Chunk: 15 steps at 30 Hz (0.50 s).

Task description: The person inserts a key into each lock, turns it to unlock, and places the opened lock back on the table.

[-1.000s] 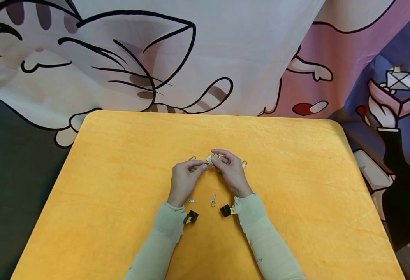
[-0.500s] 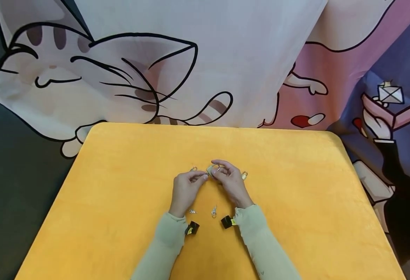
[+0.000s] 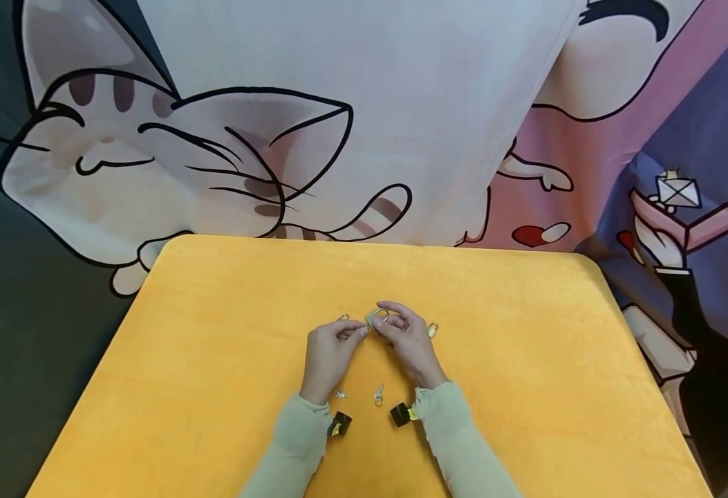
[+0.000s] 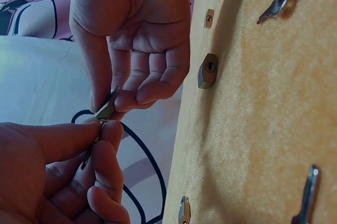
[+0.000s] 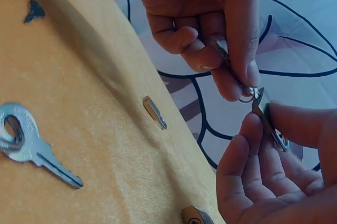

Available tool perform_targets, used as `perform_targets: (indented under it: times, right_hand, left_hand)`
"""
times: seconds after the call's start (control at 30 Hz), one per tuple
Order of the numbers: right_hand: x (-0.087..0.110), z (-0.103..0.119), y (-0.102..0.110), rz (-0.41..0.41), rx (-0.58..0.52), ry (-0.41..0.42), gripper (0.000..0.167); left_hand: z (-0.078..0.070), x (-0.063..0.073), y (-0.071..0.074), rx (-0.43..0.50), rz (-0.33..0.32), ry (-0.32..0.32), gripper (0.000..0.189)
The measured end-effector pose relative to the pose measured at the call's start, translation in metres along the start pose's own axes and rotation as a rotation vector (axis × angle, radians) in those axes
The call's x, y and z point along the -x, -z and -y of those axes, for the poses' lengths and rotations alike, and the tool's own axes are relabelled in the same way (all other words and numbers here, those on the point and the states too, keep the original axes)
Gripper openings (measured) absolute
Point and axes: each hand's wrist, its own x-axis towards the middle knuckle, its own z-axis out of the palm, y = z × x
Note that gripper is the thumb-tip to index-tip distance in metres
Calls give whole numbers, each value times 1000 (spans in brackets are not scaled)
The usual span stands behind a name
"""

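Observation:
Between thumb and fingertips, my right hand (image 3: 408, 339) holds a small brass padlock (image 4: 105, 109), its shackle (image 5: 281, 140) pointing back toward the palm. My left hand (image 3: 329, 353) pinches a small metal key (image 4: 87, 155) by its head. The key meets the padlock's keyway end; how deep its blade sits is hidden by the fingertips. Both hands are raised above the table. Another brass padlock (image 3: 433, 330) lies beyond the right hand, and one more padlock (image 3: 343, 317) shows partly behind the left fingers.
Between the forearms, a ringed set of keys (image 3: 379, 395) and another small key set (image 3: 340, 394) lie on the yellow table (image 3: 214, 387). In the left wrist view, several padlocks (image 4: 208, 71) lie near the table's edge. A printed cloth (image 3: 413, 138) hangs behind.
The head view has tilted up, so the table and hands appear lower in it. Both hands keep nearly the same pose, with the key at the padlock.

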Motion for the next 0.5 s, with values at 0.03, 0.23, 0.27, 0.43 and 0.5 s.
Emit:
perform_targets:
  times: [0.03,0.23,0.27,0.43,0.5]
  right_hand:
    - [0,0,0,-7,-7,-10,40]
    - [1,-1,0,-37,-37,-44,24]
    - [1,-1,0,-39,-44,-45,23]
    - [0,-4,0,-46,-78,-47,22]
    - [-1,-4,0,-45,-89,-47,23]
  left_hand:
    - [0,0,0,0,-1,-1,12]
    - [-1,2,0,-10,-7,-10,12]
    - [-1,2,0,-16,-7,-10,12]
    - [-2,2,0,-41,-13,-26,11]
    - [-2,2,0,-51,-14,-35,11]
